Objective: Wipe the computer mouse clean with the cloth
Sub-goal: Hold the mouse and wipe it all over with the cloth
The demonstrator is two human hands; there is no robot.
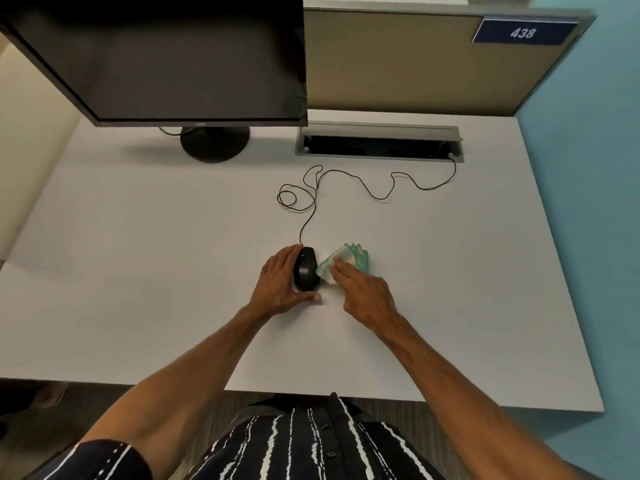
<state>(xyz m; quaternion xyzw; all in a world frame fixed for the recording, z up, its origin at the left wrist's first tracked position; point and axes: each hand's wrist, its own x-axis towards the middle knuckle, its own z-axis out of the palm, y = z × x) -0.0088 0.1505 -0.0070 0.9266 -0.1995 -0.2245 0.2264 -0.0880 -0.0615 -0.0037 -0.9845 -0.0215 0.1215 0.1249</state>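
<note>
A black wired computer mouse (306, 268) lies on the white desk (138, 271) near its middle. My left hand (281, 282) cups the mouse from its left side, fingers along its far end and thumb at its near end. A crumpled white and green cloth (349, 258) lies on the desk against the mouse's right side. My right hand (363, 292) rests on the cloth, fingers pressing it toward the mouse.
The mouse cable (346, 181) loops across the desk to a grey cable box (379, 142) at the back. A black monitor (156, 57) on a round stand (214, 143) fills the back left. A partition with a "438" sign (523, 31) stands behind.
</note>
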